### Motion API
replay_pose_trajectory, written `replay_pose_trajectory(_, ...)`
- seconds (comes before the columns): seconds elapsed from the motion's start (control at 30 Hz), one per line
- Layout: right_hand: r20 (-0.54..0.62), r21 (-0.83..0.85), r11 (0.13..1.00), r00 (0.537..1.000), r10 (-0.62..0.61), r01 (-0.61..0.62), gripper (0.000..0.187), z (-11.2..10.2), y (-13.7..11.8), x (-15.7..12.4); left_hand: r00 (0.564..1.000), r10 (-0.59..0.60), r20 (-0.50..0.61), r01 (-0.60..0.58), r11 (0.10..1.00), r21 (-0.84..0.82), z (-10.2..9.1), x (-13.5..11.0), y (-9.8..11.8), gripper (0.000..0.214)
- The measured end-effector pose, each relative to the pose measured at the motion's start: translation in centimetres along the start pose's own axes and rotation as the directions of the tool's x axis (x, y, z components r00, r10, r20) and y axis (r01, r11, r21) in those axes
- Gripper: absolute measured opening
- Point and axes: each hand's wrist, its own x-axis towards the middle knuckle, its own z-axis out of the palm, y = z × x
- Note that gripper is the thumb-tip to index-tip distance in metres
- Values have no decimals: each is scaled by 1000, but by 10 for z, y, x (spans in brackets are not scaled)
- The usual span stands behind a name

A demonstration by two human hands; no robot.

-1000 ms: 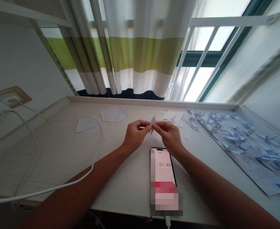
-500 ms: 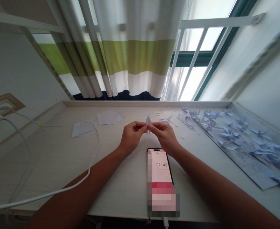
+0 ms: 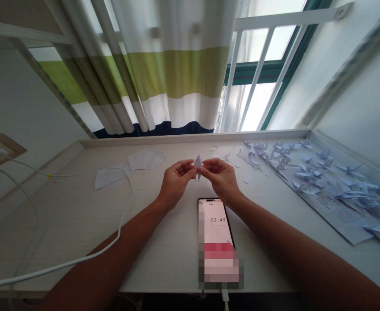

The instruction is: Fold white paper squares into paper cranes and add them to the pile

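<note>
A small piece of folded white paper (image 3: 198, 162) is held up above the table, its pointed end upward and two narrow points hanging down. My left hand (image 3: 176, 179) pinches its left side between thumb and fingers. On the other side, my right hand (image 3: 221, 176) grips it the same way, thumb toward me. Just below the hands lies a phone (image 3: 216, 231) showing 02:49, partly blurred out. To the right, many folded paper cranes (image 3: 313, 172) are spread on and around a printed sheet (image 3: 342, 222).
Paper sheets (image 3: 146, 160) lie at the back left, with more sheets (image 3: 108, 178) nearer. Paper scraps (image 3: 231, 160) are scattered behind my right hand. A white cable (image 3: 125, 216) loops over my left forearm. A raised ledge (image 3: 164, 139) edges the table below the curtain (image 3: 177, 73).
The camera view has shifted slightly. The fingers of my right hand have loosened a little from the folded paper, which both hands still hold in about the same place.
</note>
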Motion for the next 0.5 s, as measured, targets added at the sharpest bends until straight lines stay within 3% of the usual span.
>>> replay_pose_trajectory(0.13,37,-1,1000,999,-4,4,42,-1,3,1,997,-26,76,22,999,43,-2,1,1,34)
replay_pose_trajectory(0.3,126,-64,998,992,-20,29,42,-3,5,2,997,56,48,-61,994,92,-4,2,-3,33)
replay_pose_trajectory(0.5,212,-144,989,977,-4,35,43,-4,3,3,997,79,1,-78,978,193,-5,1,-4,31)
